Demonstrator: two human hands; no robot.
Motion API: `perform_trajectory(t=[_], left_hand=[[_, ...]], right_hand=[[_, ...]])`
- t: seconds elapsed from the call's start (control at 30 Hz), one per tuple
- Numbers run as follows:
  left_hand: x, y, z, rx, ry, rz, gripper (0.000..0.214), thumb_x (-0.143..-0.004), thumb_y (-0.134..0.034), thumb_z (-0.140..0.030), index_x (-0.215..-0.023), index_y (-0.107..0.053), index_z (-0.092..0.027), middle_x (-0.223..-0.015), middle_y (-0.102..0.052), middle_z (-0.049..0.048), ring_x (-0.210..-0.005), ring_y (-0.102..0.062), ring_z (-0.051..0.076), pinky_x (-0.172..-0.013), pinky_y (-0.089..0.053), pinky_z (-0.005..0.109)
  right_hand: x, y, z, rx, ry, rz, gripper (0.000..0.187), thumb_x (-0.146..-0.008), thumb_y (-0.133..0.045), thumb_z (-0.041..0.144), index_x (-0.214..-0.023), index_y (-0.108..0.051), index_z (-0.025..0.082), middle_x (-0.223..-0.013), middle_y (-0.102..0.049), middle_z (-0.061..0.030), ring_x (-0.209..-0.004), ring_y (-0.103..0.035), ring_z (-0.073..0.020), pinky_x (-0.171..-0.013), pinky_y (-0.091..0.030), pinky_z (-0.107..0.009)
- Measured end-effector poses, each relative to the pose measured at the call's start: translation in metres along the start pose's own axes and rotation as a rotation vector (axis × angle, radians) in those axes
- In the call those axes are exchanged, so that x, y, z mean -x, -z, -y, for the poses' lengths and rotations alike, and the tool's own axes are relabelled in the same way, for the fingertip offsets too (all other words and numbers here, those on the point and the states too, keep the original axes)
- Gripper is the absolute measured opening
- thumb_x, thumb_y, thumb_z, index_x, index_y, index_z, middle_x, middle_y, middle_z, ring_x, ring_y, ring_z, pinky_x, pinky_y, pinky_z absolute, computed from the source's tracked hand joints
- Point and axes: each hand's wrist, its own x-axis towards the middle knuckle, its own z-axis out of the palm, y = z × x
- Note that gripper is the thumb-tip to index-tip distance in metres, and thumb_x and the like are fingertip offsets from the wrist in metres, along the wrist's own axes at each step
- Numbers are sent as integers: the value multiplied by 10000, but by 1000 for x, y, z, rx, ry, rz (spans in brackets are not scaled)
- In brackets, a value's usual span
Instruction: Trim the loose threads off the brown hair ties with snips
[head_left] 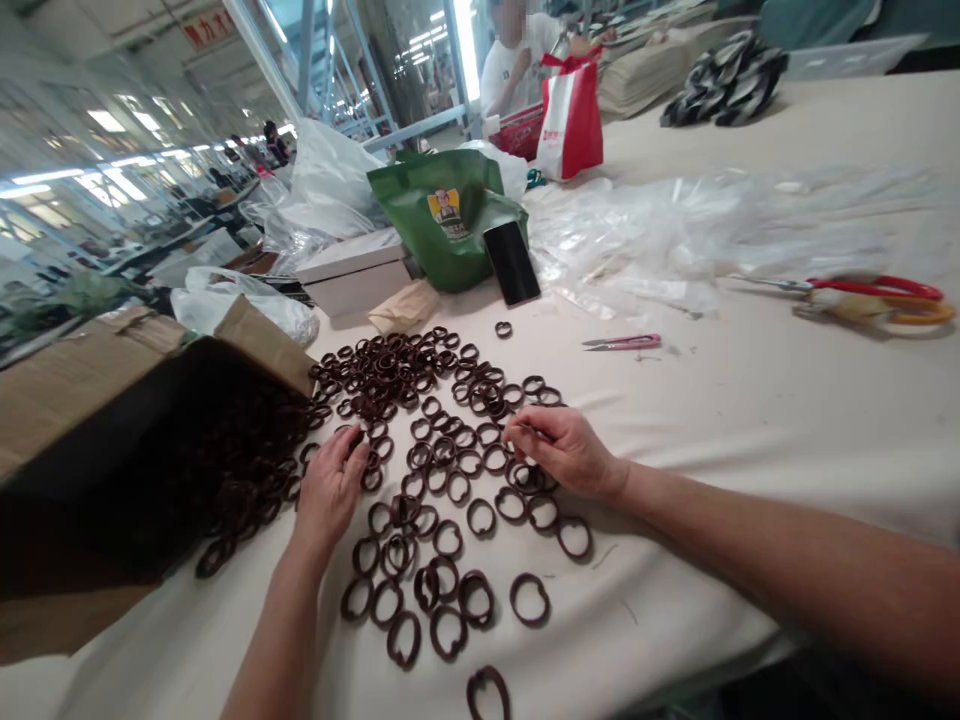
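Many dark brown rings, each with a small notch or inward point, lie scattered and heaped on the pale cloth-covered table. At the left edge of the spread, my left hand has its fingers curled, with a dark brown ring partly visible between thumb and fingertips. My right hand hovers over rings at the right side of the spread, its fingers closed in a pinch. Whatever is in that pinch is too small and hidden to name. To the left, an open cardboard box lies tipped toward the table, more rings inside its dark mouth.
Behind the heap stand a green pouch, a black phone and a white box. Pink thread snips and red-handled scissors lie at right. Beyond are clear plastic bags, a red-and-white bag and a person.
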Motion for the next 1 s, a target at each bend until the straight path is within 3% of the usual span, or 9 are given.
perform_trajectory(t=[0.2,0.37,0.5,0.57,0.67,0.73,0.8,0.9,1.0], left_hand=[[41,-4,-33,-34,-258,137,509,-948,-402,-543,-1226,-695,-234,-1359,-630,105,-1288,-542,303,-1097,-419,525],[81,0,-38,-100,-467,112,398,-933,-506,-463,-1245,-687,-294,-1366,-634,83,-1279,-557,320,-1021,-492,536],[96,9,-37,-48,-535,113,333,-916,-550,-428,-1187,-713,-322,-1312,-673,53,-1279,-563,312,-1013,-505,514],[96,16,-33,45,-490,106,320,-934,-516,-427,-1146,-731,-320,-1282,-691,41,-1276,-568,292,-1031,-498,484],[78,27,-20,229,-237,-10,382,-962,-443,-460,-1072,-753,-265,-1243,-707,61,-1236,-597,267,-1052,-481,440],[54,33,-9,314,-25,-110,456,-959,-418,-519,-1079,-743,-222,-1242,-703,87,-1176,-629,273,-1033,-487,439],[22,36,-1,317,114,-133,533,-945,-404,-576,-1179,-702,-202,-1282,-678,100,-1131,-646,276,-1021,-487,440],[-33,31,2,163,75,-154,587,-935,-369,-595,-1243,-667,-194,-1334,-641,96,-1231,-582,276,-1099,-411,414],[-84,14,-4,-9,-26,-83,619,-933,-346,-562,-1326,-608,-162,-1440,-549,121,-1358,-468,275,-1161,-327,398]], right_hand=[[-1,0,0,-32,-28,-19,317,-941,-532,406,-762,-615,158,-604,-570,5,-533,-482,-96,-515,-387,-208],[-3,1,1,-65,-36,-24,302,-936,-526,392,-754,-604,164,-606,-607,-2,-532,-517,-100,-539,-420,-212],[-3,0,1,-59,-49,-35,300,-934,-526,385,-744,-604,167,-602,-606,-2,-539,-526,-104,-533,-416,-210],[-3,0,1,-57,-52,-42,302,-932,-528,390,-746,-608,166,-598,-601,-1,-538,-522,-105,-527,-413,-210],[-3,0,0,-60,-60,-39,310,-931,-526,406,-756,-612,165,-595,-602,-2,-532,-516,-106,-520,-409,-212],[-4,0,0,-67,-74,-31,315,-931,-522,412,-760,-614,164,-595,-604,-3,-534,-519,-108,-519,-411,-212],[-4,0,1,-72,-89,-24,314,-929,-527,415,-763,-617,165,-602,-608,-4,-540,-524,-108,-526,-417,-211],[-4,0,2,-75,-101,-29,309,-920,-546,422,-762,-619,166,-612,-608,-3,-552,-528,-107,-536,-421,-211],[-4,1,3,-112,-112,-49,334,-920,-547,456,-775,-626,165,-620,-607,-5,-565,-536,-110,-547,-428,-217]])
